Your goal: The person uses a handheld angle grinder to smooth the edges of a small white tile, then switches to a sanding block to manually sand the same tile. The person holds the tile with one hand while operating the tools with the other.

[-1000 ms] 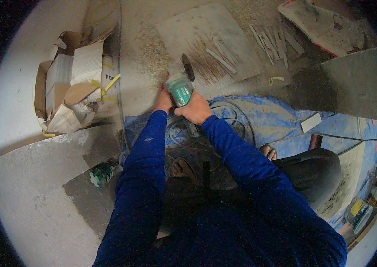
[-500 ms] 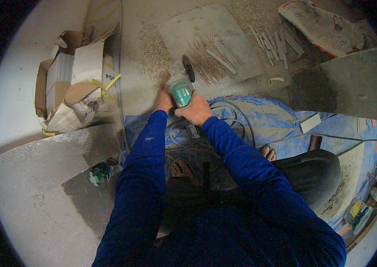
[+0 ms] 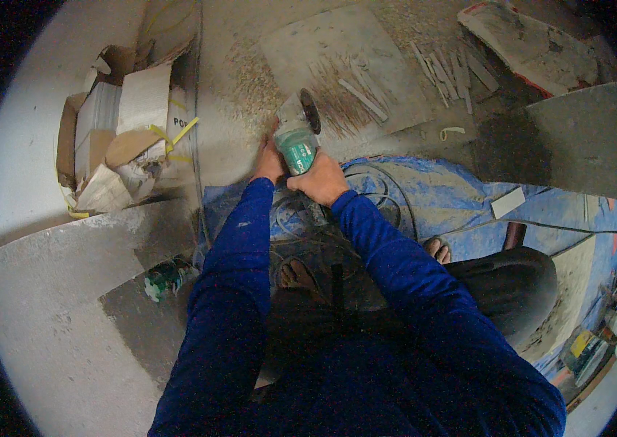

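Out in front of me I hold a green angle grinder (image 3: 297, 146) with a grey head and a dark round disc (image 3: 310, 111) at its far right side. My right hand (image 3: 321, 179) is wrapped round the grinder's body, thumb across the near end. Along the left side of the tool, my left hand (image 3: 270, 159) is closed against it; its fingertips are partly hidden behind the body. Just beyond the disc lies a large dusty tile (image 3: 345, 73) with thin cut strips and reddish dust streaks on it.
An open torn carton (image 3: 125, 135) of tiles stands at the left. Several narrow offcuts (image 3: 454, 76) lie at the far right, by a dusty tray (image 3: 531, 47). A blue tarp (image 3: 425, 186) with loops of cable is under me. A second green tool (image 3: 166, 280) rests at my left.
Almost nothing differs. Both hands keep the same hold on the grinder, which has shifted very slightly.
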`<state>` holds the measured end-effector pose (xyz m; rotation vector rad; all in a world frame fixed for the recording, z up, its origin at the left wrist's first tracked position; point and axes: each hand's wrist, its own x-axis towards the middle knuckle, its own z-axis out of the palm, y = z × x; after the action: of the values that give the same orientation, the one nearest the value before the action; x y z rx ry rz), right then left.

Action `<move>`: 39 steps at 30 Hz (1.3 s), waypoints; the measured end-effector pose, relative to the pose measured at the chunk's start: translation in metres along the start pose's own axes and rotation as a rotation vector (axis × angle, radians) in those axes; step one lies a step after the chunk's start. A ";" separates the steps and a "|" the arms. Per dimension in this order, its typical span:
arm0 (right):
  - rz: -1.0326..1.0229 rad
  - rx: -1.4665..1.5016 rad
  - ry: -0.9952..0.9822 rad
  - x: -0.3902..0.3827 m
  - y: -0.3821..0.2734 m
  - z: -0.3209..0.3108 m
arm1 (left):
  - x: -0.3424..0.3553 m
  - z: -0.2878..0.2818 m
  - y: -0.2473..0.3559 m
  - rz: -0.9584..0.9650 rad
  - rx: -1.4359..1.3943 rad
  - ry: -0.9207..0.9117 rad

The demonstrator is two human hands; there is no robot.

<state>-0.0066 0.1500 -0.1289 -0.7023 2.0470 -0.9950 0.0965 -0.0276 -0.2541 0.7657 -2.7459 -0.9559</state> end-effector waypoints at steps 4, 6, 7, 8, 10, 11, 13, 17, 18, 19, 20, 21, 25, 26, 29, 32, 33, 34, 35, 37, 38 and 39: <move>-0.001 -0.007 -0.011 0.000 0.002 0.001 | 0.000 0.002 0.000 -0.065 -0.293 0.000; 0.006 0.003 -0.027 0.000 0.002 0.001 | 0.001 0.002 0.000 -0.083 -0.316 0.004; 0.008 -0.001 -0.023 -0.001 0.002 0.001 | 0.001 0.002 0.000 -0.086 -0.255 0.008; 0.011 -0.006 -0.018 0.000 0.003 0.001 | 0.001 0.001 0.000 -0.149 -0.177 -0.009; 0.014 -0.010 -0.011 0.000 0.003 0.001 | 0.001 0.000 0.001 -0.108 -0.267 -0.035; 0.016 -0.008 -0.008 0.000 0.003 0.002 | 0.001 -0.001 0.002 -0.103 -0.316 -0.063; 0.008 -0.006 -0.003 -0.001 0.003 0.002 | 0.001 -0.002 0.003 -0.054 -0.091 -0.042; -0.019 0.014 -0.008 -0.003 0.002 0.000 | 0.001 0.000 0.000 -0.058 0.043 -0.075; -0.021 0.023 -0.014 -0.003 0.001 -0.001 | 0.000 0.001 -0.002 -0.065 0.023 -0.068; -0.011 0.018 -0.014 -0.004 0.001 -0.002 | 0.001 0.003 -0.005 -0.063 -0.039 -0.032; 0.000 0.014 -0.013 -0.005 0.000 -0.003 | 0.001 0.005 -0.009 -0.079 -0.086 -0.036; 0.014 0.004 -0.014 -0.005 0.000 -0.003 | 0.001 0.006 -0.013 -0.064 -0.083 -0.019; 0.013 0.005 -0.048 -0.006 -0.003 -0.006 | 0.005 0.009 -0.023 -0.058 0.047 -0.096; 0.012 0.006 -0.049 -0.007 -0.003 -0.006 | 0.005 0.009 -0.023 -0.080 0.093 -0.127; 0.017 0.005 -0.047 -0.008 -0.004 -0.007 | 0.004 0.006 -0.018 -0.015 0.173 -0.102; 0.023 -0.007 -0.043 -0.008 -0.004 -0.007 | 0.001 0.003 -0.009 -0.098 0.033 -0.102; 0.025 -0.014 -0.042 -0.008 -0.005 -0.007 | 0.000 0.002 -0.007 -0.092 0.020 -0.098; 0.019 -0.006 -0.040 -0.009 -0.005 -0.007 | 0.000 0.001 -0.005 -0.096 0.017 -0.103; 0.013 0.003 -0.038 -0.009 -0.005 -0.007 | 0.000 0.000 -0.003 -0.090 0.015 -0.099; 0.009 0.014 -0.044 -0.010 -0.005 -0.008 | 0.000 -0.002 -0.001 -0.071 0.013 -0.083; 0.011 0.017 -0.052 -0.010 -0.005 -0.009 | 0.001 -0.003 0.000 -0.094 0.026 -0.115; 0.013 0.019 -0.060 -0.011 -0.006 -0.009 | 0.000 -0.004 0.001 -0.063 0.000 -0.086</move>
<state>-0.0071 0.1585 -0.1163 -0.7000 1.9853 -0.9737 0.0969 -0.0295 -0.2507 0.8354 -2.8104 -1.0244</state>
